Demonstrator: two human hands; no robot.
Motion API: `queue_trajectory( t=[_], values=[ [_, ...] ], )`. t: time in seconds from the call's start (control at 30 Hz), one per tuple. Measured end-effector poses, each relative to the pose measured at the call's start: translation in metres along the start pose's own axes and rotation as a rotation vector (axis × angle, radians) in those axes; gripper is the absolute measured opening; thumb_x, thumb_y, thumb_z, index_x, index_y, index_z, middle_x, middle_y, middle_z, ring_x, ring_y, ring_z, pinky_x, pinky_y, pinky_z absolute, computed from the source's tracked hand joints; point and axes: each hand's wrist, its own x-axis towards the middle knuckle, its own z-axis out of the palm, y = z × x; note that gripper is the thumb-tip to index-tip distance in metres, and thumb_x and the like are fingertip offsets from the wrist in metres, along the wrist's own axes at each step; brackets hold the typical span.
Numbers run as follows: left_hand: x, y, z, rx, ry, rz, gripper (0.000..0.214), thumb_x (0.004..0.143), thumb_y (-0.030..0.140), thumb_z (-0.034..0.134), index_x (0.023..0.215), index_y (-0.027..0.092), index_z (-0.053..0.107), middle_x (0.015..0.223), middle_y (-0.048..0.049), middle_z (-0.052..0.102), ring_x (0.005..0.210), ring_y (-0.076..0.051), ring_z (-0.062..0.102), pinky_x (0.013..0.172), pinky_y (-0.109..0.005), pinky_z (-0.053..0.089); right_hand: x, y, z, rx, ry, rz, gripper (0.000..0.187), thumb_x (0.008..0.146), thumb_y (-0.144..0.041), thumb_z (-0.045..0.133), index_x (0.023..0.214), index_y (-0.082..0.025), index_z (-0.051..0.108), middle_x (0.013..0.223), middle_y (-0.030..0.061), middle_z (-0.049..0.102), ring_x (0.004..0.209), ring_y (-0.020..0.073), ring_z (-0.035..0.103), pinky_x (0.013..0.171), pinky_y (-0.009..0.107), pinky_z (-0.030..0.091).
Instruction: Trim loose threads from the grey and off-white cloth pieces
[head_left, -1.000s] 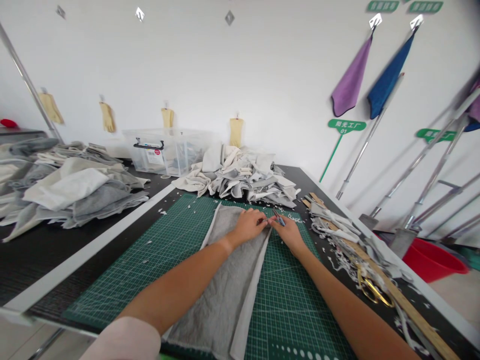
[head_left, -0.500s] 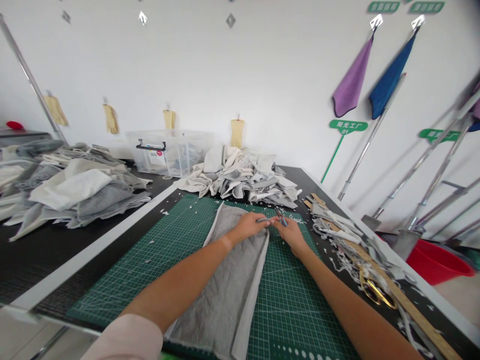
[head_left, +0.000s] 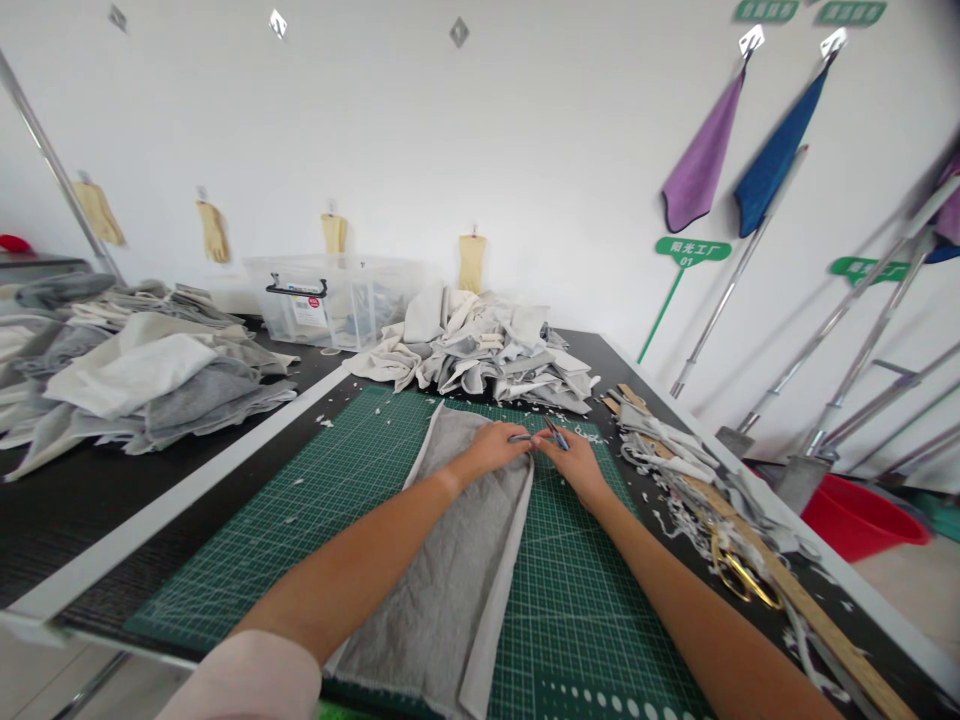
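Observation:
A grey crumpled fabric panel with a pale folded edge lies lengthwise on a green cutting mat. My left hand rests on its upper end, pinching a small grey metal piece at the fingertips. Close beside it, my right hand holds a small blue-handled tool, with its fingers at the fabric's top right edge. The tool's tips are hidden by my fingers, so I cannot tell its exact kind.
Heaps of grey and white cloth lie beyond and left of the mat. Right of it are cloth scraps, a wooden ruler and gold-handled scissors. A clear plastic box stands behind; a red basin sits on the floor.
My hands stay at the top of the grey fabric, with only small shifts of the fingers. The whole view has moved slightly.

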Motion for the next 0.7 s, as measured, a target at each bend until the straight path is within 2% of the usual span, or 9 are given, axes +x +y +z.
queue_trajectory(
  t=[0.1,0.27,0.43,0.7],
  values=[
    [0.0,0.0,0.002,0.058,-0.002,-0.012,0.029,0.091,0.044,0.057,0.096,0.024,0.078,0.1,-0.0039,0.075,0.096,-0.021,0.064,0.092,-0.03,0.044,0.0,0.001,0.001,-0.015,-0.027,-0.007,0.042,0.081,-0.06,0.065,0.091,-0.02,0.074,0.059,-0.0021,0.056,0.053,0.0138,0.043,0.053,0.026,0.031],
    [-0.002,0.004,-0.001,0.073,-0.002,-0.011,0.033,0.092,0.047,0.055,0.101,0.024,0.077,0.103,-0.0033,0.075,0.097,-0.021,0.063,0.094,-0.031,0.044,0.003,0.007,0.003,-0.039,-0.011,0.005,0.037,0.081,-0.056,0.065,0.092,-0.022,0.075,0.062,-0.002,0.059,0.055,0.0144,0.045,0.053,0.026,0.032],
    [-0.003,0.006,-0.006,-0.069,-0.06,-0.04,0.034,0.092,0.046,0.055,0.1,0.019,0.076,0.094,-0.0031,0.075,0.088,-0.018,0.065,0.088,-0.026,0.048,0.005,0.012,0.002,-0.01,0.03,0.081,0.04,0.081,-0.057,0.063,0.094,-0.02,0.075,0.057,-0.0019,0.056,0.053,0.0148,0.045,0.053,0.026,0.032],
    [0.0,-0.004,-0.001,-0.255,-0.018,-0.038,0.038,0.089,0.049,0.059,0.099,0.016,0.076,0.092,-0.0053,0.074,0.087,-0.019,0.064,0.084,-0.027,0.049,0.004,0.011,0.002,0.051,0.023,0.075,0.043,0.082,-0.058,0.061,0.094,-0.018,0.073,0.053,-0.0033,0.05,0.05,0.0136,0.041,0.052,0.026,0.033]
  ],
)
